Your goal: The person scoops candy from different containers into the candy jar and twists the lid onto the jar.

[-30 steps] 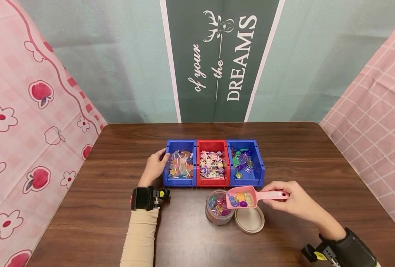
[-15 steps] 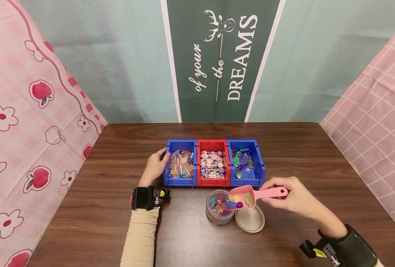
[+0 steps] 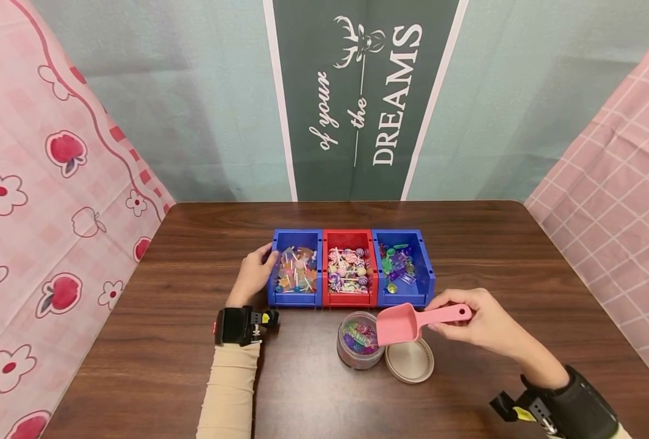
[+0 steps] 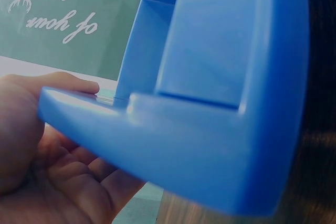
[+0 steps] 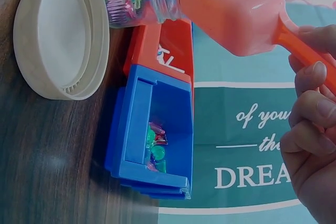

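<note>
My right hand (image 3: 480, 320) grips the handle of a pink scoop (image 3: 398, 324), thumb and fingers round it. The scoop is tilted with its front edge at the mouth of a clear jar (image 3: 360, 358), and no pieces show in it. Colourful translucent charms fill the jar, which stands upright. My left hand (image 3: 254, 274) holds the outer side wall of the left blue bin (image 3: 296, 299); in the left wrist view, the bin's blue edge (image 4: 157, 135) crosses in front of part of that hand.
A cream lid (image 3: 409, 363) lies right of the jar, beneath the scoop. Joined to the left bin are a red bin (image 3: 349, 299) of mini lollipops and another blue bin (image 3: 426, 286) with green and purple charms. Cloth curtains (image 3: 204, 122) surround the wooden table (image 3: 154, 366).
My right hand has tipped the scoop towards the jar, and the charms in it have slid out into the jar. My left hand stays on the blue bin.
</note>
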Motion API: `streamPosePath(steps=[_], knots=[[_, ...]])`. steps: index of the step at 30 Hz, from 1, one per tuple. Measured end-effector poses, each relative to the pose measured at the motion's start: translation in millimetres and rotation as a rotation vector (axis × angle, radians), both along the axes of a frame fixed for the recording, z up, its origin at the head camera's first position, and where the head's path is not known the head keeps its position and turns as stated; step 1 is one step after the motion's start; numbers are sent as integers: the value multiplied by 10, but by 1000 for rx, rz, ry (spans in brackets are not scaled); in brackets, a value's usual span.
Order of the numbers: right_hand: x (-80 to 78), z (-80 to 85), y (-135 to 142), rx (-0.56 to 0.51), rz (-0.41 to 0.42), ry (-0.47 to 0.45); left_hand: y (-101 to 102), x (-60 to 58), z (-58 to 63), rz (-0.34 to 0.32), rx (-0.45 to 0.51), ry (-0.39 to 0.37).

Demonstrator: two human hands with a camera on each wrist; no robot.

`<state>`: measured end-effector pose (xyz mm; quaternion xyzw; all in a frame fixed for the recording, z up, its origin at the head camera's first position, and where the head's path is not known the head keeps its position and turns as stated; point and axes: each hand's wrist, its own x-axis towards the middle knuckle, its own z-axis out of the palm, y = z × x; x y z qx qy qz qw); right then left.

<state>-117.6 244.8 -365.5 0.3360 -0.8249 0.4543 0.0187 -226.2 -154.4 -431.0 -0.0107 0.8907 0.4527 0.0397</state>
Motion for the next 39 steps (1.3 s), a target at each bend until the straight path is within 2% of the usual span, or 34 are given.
streamPosePath(steps=[6,13,16,21,26,32,39], knots=[[0,-6,2,4,10,34,1,6,15,3,6,-9],[9,-12,27,73,8,105,8,9,29,3,2,-4],[8,-18,42,139,14,126,8,11,29,4,3,-6],[17,-4,64,309,44,163,8,17,37,4,7,-9],[53,25,50,419,24,184,5,14,35,5,9,-15],[70,29,42,425,22,148,7,8,23,8,6,-7],[68,10,42,409,15,181,7,3,13,9,8,-3]])
